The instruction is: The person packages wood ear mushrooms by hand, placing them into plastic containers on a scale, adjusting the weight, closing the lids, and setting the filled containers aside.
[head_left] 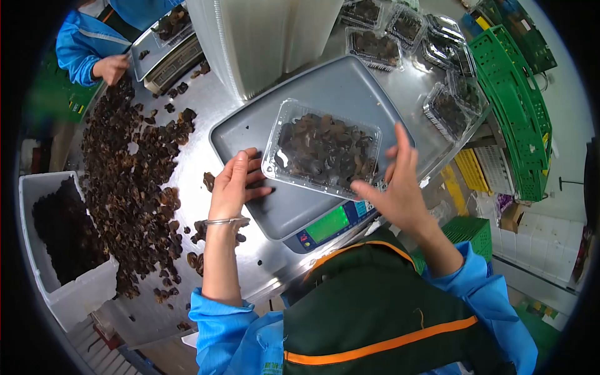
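Note:
A clear plastic clamshell box (pixel 270 164) filled with dark brown, wrinkled pieces that look like wood ear mushrooms (pixel 325 147) sits over the grey pan (pixel 284 215) of a digital scale. The scale's green display (pixel 327 225) is lit. At the box's left side is my left hand (pixel 236 181), its fingers spread and reaching toward the near corner. My right hand (pixel 397 187) is around the right end, thumb at the near right corner and the other fingers stretched out. Neither hand is wrapped round the box.
Loose mushroom pieces (pixel 128 200) cover the table's left side, beside a white foam box (pixel 84 306). A tall stack of clear containers (pixel 265 44) stands behind the scale. Filled boxes (pixel 375 47) lie at back right, near green crates (pixel 509 106). A co-worker's hand (pixel 112 67) is by another scale (pixel 169 65).

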Tool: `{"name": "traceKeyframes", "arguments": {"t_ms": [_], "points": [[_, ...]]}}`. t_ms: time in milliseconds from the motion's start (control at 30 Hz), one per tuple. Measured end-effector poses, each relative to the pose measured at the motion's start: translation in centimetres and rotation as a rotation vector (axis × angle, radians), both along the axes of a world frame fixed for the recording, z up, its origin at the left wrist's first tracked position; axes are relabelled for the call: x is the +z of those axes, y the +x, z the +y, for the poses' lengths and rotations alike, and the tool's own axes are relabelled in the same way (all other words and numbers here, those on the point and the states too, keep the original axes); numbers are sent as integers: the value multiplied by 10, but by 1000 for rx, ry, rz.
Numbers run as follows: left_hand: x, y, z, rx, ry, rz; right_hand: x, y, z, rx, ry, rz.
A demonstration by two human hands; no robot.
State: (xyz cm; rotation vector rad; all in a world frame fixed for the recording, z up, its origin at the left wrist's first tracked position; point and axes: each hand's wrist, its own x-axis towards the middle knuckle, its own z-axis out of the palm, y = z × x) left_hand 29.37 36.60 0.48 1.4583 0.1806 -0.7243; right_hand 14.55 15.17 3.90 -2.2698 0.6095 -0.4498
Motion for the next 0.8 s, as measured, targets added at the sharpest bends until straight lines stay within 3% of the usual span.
{"name": "traceKeyframes", "arguments": {"t_ms": [67, 100, 167, 200, 300, 400, 533, 600, 733, 800], "points": [[4, -6, 3, -155, 132, -35, -13, -17, 5, 48, 447, 110], [-1, -8, 5, -151, 129, -35, -17, -19, 0, 51, 444, 111], [-11, -8, 7, -241, 98, 0, -20, -24, -9, 45, 995, 420], [-9, -8, 7, -252, 99, -10, -18, -23, -11, 39, 997, 406], [9, -4, 0, -162, 51, 277, -18, -18, -18, -40, 1319, 373], [10, 6, -6, -245, 116, 328, -34, -16, -19, -6, 1360, 159], [13, -4, -23, -410, 219, 277, -39, -13, -35, 36, 1123, -18], [19, -20, -35, -401, 131, 267, -23, -17, -53, -15, 1143, -103], [21, -27, -75, -340, 38, 261, -35, -19, -96, 115, 1159, -221], [14, -29, -91, -318, 59, 300, -32, -15, -124, 191, 1255, -159]]}}
